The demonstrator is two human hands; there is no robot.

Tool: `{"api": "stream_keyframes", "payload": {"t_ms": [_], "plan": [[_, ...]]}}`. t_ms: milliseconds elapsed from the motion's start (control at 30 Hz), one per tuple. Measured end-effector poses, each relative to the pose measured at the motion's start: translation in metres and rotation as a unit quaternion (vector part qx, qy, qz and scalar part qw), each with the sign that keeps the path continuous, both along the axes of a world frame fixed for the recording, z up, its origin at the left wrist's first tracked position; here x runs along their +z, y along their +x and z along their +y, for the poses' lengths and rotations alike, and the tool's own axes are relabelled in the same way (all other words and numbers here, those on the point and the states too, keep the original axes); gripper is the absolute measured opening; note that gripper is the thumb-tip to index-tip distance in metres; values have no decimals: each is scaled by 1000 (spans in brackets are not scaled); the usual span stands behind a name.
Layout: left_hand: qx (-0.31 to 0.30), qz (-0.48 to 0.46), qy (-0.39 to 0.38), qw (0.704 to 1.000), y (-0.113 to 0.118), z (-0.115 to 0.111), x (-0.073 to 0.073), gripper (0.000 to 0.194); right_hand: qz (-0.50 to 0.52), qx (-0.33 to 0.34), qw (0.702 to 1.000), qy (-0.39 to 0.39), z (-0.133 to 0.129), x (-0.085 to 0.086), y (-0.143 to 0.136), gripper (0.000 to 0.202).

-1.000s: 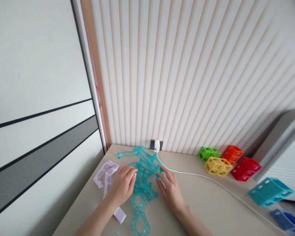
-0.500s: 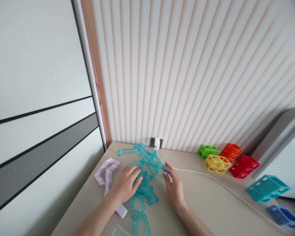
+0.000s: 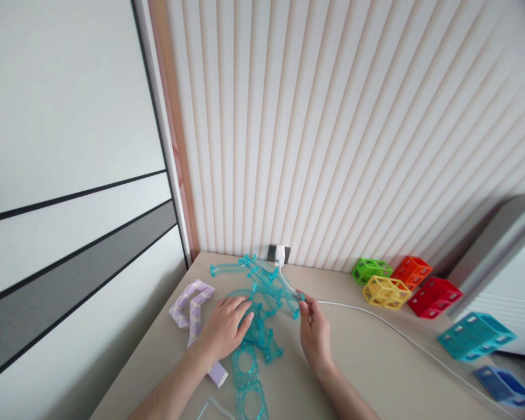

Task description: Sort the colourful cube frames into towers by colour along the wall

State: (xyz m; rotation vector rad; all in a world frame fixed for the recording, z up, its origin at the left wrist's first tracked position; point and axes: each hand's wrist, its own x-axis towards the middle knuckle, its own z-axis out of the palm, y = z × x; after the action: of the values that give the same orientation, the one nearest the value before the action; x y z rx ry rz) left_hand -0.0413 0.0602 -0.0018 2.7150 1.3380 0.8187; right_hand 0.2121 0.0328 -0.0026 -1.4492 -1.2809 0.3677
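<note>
- Head camera, the only view: I look down at a beige table [image 3: 354, 367] against a ribbed wall, with a white plug [image 3: 280, 254] in the socket as my landmark.
- A heap of clear teal plastic parts [image 3: 266, 344] lies on the near side of the plug, reaching a little to its left.
- My right hand [image 3: 315, 338], nearer than the plug and to its right, has thumb and fingers closed on the end of a teal strip [image 3: 277, 293].
- My left hand [image 3: 225, 326], nearer than the plug and to its left, lies over the heap, fingers loosely bent, thumb apart; I cannot tell whether it grips anything.
- Left of the plug, past that hand, lies a purple-and-cream folding toy [image 3: 195, 312].
- Well right of the plug stand open-sided blocks: green [image 3: 371, 269], orange [image 3: 412, 271], yellow [image 3: 387, 293], red [image 3: 435, 297], teal [image 3: 476, 336] and blue [image 3: 503, 385].
- A white cord [image 3: 367, 309] runs rightward from the plug.
</note>
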Motion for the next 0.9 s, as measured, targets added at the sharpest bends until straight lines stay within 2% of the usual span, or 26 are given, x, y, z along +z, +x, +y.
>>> {"api": "stream_keyframes", "payload": {"t_ms": [167,333,400,467,600,700,800,900], "plan": [[-3,-36,11,999,-2,-2,10,36,27,-30,999,2,-10,10,3,54],[-60,-115,15,991,-4,-7,18,68,78,18,997,-3,-21,19,-4,53],[-66,-164,4,984,-3,-8,17,72,87,45,995,-9,-24,21,-10,52],[-71,-216,-33,973,-2,-8,16,64,94,73,993,-14,-26,22,-16,53],[-75,-284,-108,950,-4,-6,18,31,108,120,987,-20,-28,24,-25,52],[-78,-296,-131,943,-5,-7,22,30,104,144,984,-13,-29,22,-27,50],[-56,-391,-193,898,-6,-6,25,34,63,147,987,8,-31,16,-26,48],[14,-505,-216,836,-9,0,26,45,-20,152,987,35,-33,6,-20,36]]}}
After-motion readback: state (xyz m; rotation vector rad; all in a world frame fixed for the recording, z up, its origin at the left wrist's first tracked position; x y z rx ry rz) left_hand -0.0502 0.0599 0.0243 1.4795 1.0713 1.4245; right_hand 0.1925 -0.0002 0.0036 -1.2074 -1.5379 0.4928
